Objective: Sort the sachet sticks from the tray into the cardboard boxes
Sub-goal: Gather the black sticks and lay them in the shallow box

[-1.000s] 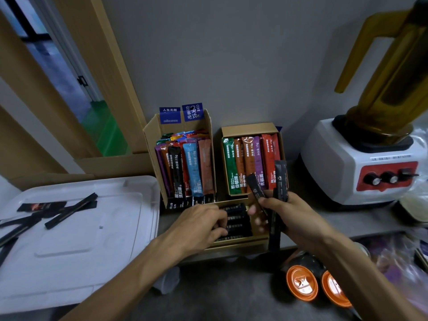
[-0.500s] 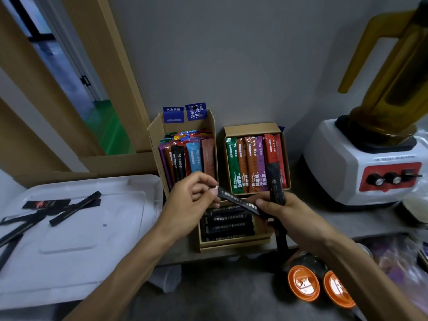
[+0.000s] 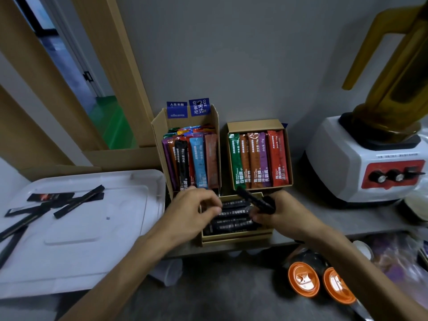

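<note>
Low box point(image 3: 236, 238) is in front, w/ packed sticks point(image 3: 234, 220) lying flat inside. R hand point(image 3: 280, 216) is over the box's right side & holds a black stick point(image 3: 253, 200) tight, its tip over the box's back edge. L hand point(image 3: 190, 212) is over the box's left side, fingers bent; can't tell if it holds any. Left of the box, the tray point(image 3: 92, 251) has loose sticks point(image 3: 78, 201). Behind the box: tall box point(image 3: 159, 140) & flat box point(image 3: 254, 125), both w/ colour sticks point(image 3: 199, 158).
</note>
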{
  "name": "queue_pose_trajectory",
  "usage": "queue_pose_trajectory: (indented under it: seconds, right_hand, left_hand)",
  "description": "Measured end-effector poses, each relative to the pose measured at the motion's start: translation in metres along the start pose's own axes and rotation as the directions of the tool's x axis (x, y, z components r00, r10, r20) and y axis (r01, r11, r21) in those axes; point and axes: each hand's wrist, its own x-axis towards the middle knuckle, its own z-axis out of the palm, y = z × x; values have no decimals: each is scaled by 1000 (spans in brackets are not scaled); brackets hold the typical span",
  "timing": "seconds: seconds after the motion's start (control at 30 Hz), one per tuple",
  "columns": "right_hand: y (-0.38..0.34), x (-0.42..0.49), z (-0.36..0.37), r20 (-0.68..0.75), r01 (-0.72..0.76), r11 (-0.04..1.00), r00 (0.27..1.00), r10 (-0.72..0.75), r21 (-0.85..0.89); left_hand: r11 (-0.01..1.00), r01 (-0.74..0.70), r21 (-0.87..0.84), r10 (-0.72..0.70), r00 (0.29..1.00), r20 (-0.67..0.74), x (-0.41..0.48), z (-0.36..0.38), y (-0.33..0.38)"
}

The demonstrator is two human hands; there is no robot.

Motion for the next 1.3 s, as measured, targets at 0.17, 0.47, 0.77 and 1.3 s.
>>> queue_pose_trajectory:
  seconds: [0.17, 0.47, 0.77, 1.3]
  right_hand:
    - [-7, 5, 11, -11, 10, 969, 1000, -14, -248]
    - [-2, -10, -1, -44, 2, 939, 999, 14, 344]
    - [-4, -23, 0, -45, 114, 808, 993, -108, 579]
    - [-20, -30, 5, -100, 167, 832, 986, -135, 529]
  left_hand:
    - [967, -80, 243, 37, 984, 177, 9, 19, -1]
    - [946, -145, 288, 69, 963, 259, 15, 21, -6]
    - [994, -2, -114, 2, 1000, 2, 11, 10, 4]
    - [725, 17, -688, -149, 980, -133, -5, -10, 24]
